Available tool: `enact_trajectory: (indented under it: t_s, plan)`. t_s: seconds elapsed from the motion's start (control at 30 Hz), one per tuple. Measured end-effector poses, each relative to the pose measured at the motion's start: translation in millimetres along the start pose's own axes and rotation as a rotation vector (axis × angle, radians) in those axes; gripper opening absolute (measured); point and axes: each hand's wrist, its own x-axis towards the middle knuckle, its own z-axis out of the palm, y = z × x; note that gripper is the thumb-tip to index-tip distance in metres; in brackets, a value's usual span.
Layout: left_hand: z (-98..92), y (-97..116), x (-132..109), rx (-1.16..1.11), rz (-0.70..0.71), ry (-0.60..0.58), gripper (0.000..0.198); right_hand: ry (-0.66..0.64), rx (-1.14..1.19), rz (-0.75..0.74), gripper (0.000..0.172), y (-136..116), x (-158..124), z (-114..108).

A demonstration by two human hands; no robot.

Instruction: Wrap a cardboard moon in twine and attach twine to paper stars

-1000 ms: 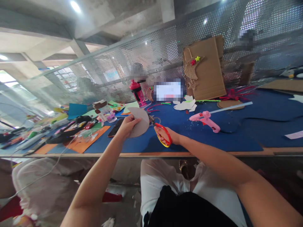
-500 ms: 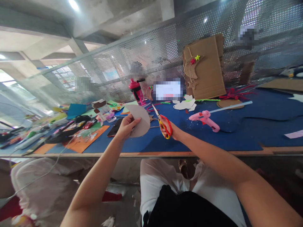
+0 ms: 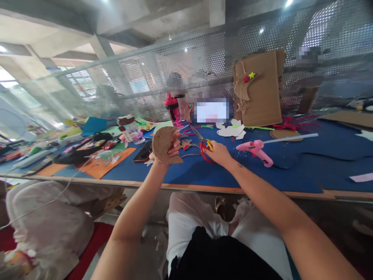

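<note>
L hand (image 3: 176, 147) pinching rough, fibrous brown curved pc (image 3: 161, 144); R hand (image 3: 219, 153) gripping scissors (image 3: 203, 139), metal blades, red/yellow handles.

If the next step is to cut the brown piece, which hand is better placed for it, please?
The right hand, I judge: it holds the scissors, near the brown piece but apart from it. The left hand holds that piece, so it seems better suited to steadying it.

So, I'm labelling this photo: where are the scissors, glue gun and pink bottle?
Scissors (image 3: 204, 140): head view, by the pivot.
Glue gun (image 3: 258, 146): head view, on its pink body.
Pink bottle (image 3: 174, 110): head view, on its dark middle.
</note>
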Motion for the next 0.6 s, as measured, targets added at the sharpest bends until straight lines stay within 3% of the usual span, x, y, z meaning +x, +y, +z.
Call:
enact_trajectory:
  t_s: [0.17, 0.37, 0.6]
  plan:
    - [-14.0, 5, 32, -0.017, 0.0, 0.001, 0.023, 0.077, -0.06, 0.047, 0.028, 5, 7, -8]
    - [-20.9, 12, 60, -0.112, 0.05, -0.066, 0.041, 0.081, -0.161, 0.08, 0.034, 4, 18, -9]
    - [-49.3, 0, 65, -0.372, 0.08, -0.09, 0.048, 0.035, -0.405, 0.08, 0.036, -20, 73, -1]
